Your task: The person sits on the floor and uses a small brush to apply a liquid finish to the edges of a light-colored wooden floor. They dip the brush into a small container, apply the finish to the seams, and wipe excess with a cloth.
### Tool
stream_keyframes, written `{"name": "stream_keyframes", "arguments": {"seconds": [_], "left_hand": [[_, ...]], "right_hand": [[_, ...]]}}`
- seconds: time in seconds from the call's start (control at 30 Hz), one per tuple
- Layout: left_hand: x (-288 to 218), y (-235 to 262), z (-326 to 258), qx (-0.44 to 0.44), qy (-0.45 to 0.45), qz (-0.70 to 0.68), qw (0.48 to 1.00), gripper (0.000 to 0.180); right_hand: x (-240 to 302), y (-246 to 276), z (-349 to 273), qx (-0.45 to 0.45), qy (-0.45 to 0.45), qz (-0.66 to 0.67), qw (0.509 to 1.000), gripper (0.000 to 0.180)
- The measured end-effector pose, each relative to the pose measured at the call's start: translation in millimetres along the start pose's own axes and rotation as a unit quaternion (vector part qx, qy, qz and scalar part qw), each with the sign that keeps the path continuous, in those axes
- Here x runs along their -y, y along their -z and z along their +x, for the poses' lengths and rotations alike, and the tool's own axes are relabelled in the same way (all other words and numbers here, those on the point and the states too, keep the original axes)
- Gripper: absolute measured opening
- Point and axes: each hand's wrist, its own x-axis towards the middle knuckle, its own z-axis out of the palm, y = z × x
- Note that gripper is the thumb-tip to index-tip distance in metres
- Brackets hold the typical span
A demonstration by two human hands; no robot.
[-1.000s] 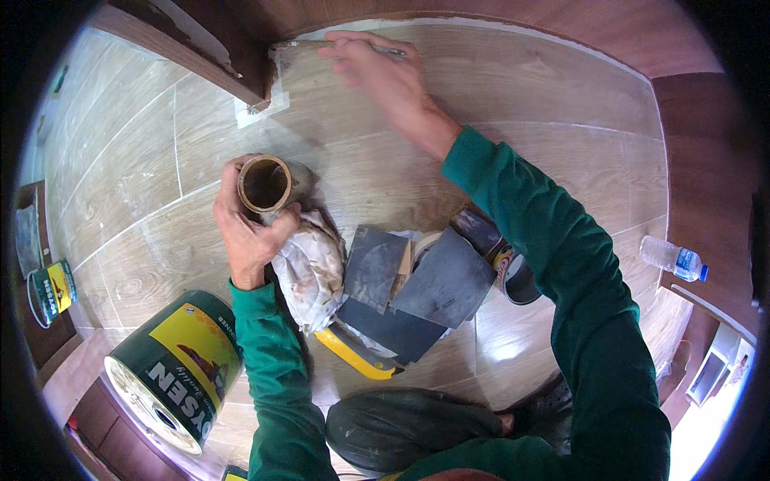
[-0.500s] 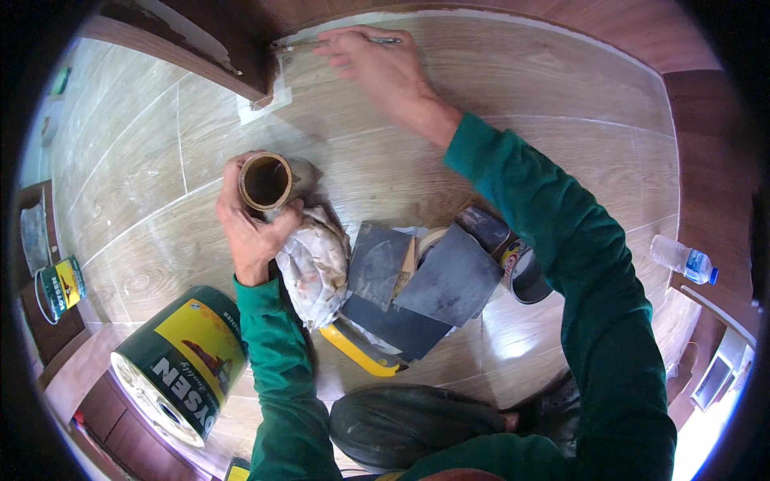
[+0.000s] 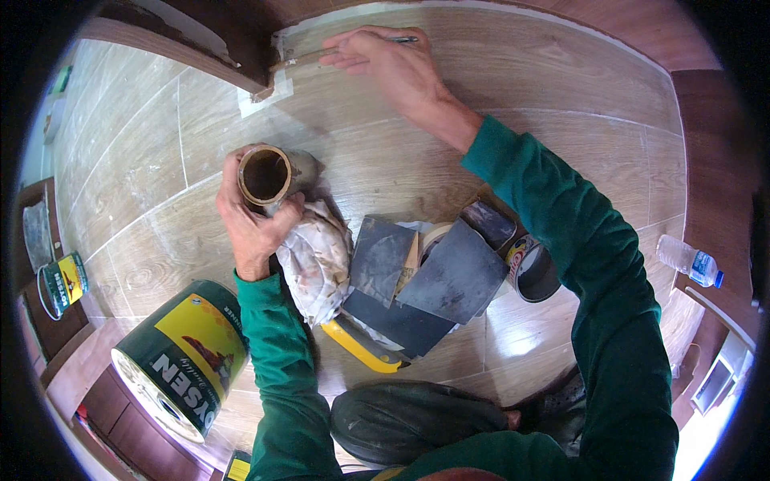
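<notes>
My left hand [image 3: 250, 220] is wrapped round a cylindrical pot [image 3: 265, 175] with brown liquid or stain inside. Between the fingers of my right hand [image 3: 393, 68] is a thin paintbrush [image 3: 309, 58]; its far end reaches left to the foot of a dark wooden post [image 3: 257, 68]. Pale masking tape [image 3: 277, 92] lies on the floor around that foot. A stained white rag [image 3: 314, 260] is bunched just below my left hand. Shadow and fingers hide part of the brush.
Sandpaper sheets [image 3: 457, 272], a tape roll and a yellow-handled tool [image 3: 361, 346] lie before my knees, beside an open can [image 3: 536, 276]. A large green paint tin [image 3: 184, 353] stands left, with a smaller pail [image 3: 64, 284] beyond. A plastic bottle [image 3: 690, 260] lies right.
My right hand has shifted slightly right, and the paintbrush now shows clearly against the post's foot. My left hand still holds the pot in nearly the same place.
</notes>
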Motion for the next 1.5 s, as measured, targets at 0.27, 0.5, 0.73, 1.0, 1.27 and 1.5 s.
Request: {"name": "stream_keyframes", "arguments": {"seconds": [0.27, 0.5, 0.73, 1.0, 1.27, 1.5], "left_hand": [[-1, 0, 0, 0.0, 0.001, 0.011, 1.0, 0.06], [-6, 0, -1, -0.001, 0.019, -0.015, 1.0, 0.058], [-7, 1, 0, 0.002, 0.007, -0.015, 1.0, 0.056], [-11, -1, 1, -0.004, 0.011, -0.031, 0.999, 0.056], [-8, 0, 0, -0.003, 0.012, -0.018, 1.0, 0.056], [-7, 1, 1, -0.003, 0.006, -0.009, 1.0, 0.056]], "right_hand": [[-2, -1, -6, -0.005, 0.008, 0.041, 0.999, 0.026], [5, 6, -10, 0.053, -0.043, -0.007, 0.998, 0.035], [5, 0, 4, -0.023, -0.004, 0.012, 1.0, 0.034], [-6, -2, 24, -0.031, -0.008, 0.015, 0.999, 0.036], [10, 3, 2, 0.019, -0.044, -0.031, 0.998, 0.036], [14, 9, -3, 0.051, -0.057, -0.038, 0.996, 0.041]]}}
